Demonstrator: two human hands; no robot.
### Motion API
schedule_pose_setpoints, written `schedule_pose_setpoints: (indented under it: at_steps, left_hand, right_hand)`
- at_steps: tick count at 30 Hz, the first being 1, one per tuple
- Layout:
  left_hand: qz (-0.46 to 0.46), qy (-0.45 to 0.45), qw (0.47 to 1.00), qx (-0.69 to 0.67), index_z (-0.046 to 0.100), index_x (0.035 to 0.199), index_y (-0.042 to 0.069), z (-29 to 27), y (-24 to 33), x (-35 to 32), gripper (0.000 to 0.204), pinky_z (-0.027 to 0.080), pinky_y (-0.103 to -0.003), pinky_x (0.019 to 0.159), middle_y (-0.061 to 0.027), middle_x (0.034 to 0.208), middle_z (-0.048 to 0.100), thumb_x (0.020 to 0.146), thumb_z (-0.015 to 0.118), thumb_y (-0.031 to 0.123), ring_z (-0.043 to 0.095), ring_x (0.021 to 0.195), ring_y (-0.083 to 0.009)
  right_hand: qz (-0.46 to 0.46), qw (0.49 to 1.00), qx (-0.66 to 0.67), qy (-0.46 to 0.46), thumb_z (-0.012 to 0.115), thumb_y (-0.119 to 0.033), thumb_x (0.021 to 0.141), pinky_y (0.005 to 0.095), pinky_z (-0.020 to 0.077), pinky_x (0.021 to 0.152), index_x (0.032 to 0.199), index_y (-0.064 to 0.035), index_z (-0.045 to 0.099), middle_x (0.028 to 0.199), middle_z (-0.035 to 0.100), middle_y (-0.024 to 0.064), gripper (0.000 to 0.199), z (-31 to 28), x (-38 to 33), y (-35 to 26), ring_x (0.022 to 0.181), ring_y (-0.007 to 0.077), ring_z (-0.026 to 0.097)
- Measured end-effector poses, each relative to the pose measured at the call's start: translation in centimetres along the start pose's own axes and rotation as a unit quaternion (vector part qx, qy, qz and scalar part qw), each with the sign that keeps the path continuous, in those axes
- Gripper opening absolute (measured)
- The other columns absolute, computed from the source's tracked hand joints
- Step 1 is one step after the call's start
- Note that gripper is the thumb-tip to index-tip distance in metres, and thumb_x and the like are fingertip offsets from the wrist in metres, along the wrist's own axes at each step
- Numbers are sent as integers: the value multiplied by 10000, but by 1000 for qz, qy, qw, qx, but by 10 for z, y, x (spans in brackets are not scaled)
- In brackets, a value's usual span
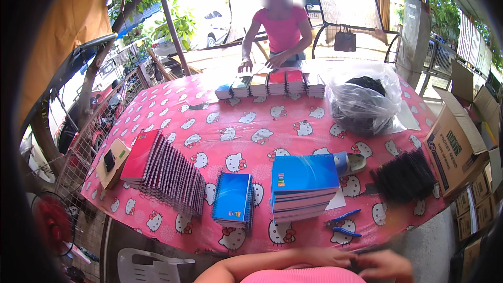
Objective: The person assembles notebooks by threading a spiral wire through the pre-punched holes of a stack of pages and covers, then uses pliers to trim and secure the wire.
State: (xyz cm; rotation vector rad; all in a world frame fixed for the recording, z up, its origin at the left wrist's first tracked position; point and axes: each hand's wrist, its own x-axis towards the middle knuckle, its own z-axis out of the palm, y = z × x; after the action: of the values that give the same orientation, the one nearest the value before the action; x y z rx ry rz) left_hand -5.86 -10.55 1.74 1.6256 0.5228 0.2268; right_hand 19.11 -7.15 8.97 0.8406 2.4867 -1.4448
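My left hand [327, 256] reaches across in front of my body at the table's near edge, its fingers stretched out and a little blurred. Close to its fingertips is my right hand [386, 265], fingers apart and slightly bent, with no object visible in it. Beyond them on the table lie blue-handled pliers [346, 223]. A tall stack of blue-covered notebooks [305, 178] stands just past these, and a smaller pile of blue spiral notebooks [232, 199] sits to its left. Further left, a long leaning row of red-covered spiral notebooks [162, 173] fans out.
Black binding coils [403, 178] lie at right, beside an open cardboard box [458, 141]. A clear plastic bag with black contents [364, 102] rests farther back. Across the pink table [262, 118], a person [280, 29] touches several small notebook stacks [277, 83]. A phone [109, 160] lies at left.
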Motion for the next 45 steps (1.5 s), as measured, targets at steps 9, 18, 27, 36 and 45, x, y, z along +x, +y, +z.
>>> schedule_pose_setpoints:
  at_steps: [9, 18, 27, 36, 45]
  left_hand:
    - [146, 383, 908, -84, 549, 1283, -2, -29, 143, -140, 357, 460, -287, 925, -112, 1226, 616, 994, 511, 203, 587, 1091, -150]
    - [224, 752, 613, -86, 458, 1332, 18, -62, 123, -154, 471, 421, -360, 975, -123, 1407, 448, 891, 616, 62, 482, 1229, -224]
    - [13, 754, 609, 247, 558, 1314, 148, -77, 100, -102, 517, 366, -459, 1014, -222, 1458, 321, 823, 662, 27, 318, 1330, -418]
    - [0, 730, 527, 435, 748, 914, 93, -93, 137, -75, 193, 436, -320, 703, -22, 819, 700, 724, 767, 70, 538, 752, -187]
    - [-3, 730, 550, 405, 749, 907, 72, -95, 142, -83, 205, 445, -292, 657, -39, 814, 706, 705, 788, 71, 518, 713, -165]
  right_hand:
    - [-279, 892, -5, 356, 760, -213, 804, 288, 487, 774, 1078, -8, 639, 950, 657, 71, 363, -143, 188, -87, 847, 174, 611]
    - [-201, 968, 5, 153, 755, -154, 799, 296, 478, 751, 991, 16, 616, 851, 655, 75, 291, -159, 227, -87, 837, 111, 596]
    - [-315, 901, 126, 268, 769, -18, 755, 261, 460, 729, 983, -34, 538, 920, 593, 26, 325, -108, 194, -121, 839, 73, 544]
    - [-374, 823, 44, 425, 759, -39, 748, 360, 489, 746, 1093, -9, 510, 993, 582, 168, 426, -91, 186, -91, 869, 291, 619]
    - [197, 807, -348, 433, 723, -248, 805, 386, 536, 790, 929, -27, 632, 925, 646, 135, 268, -123, 169, 109, 913, 288, 652]
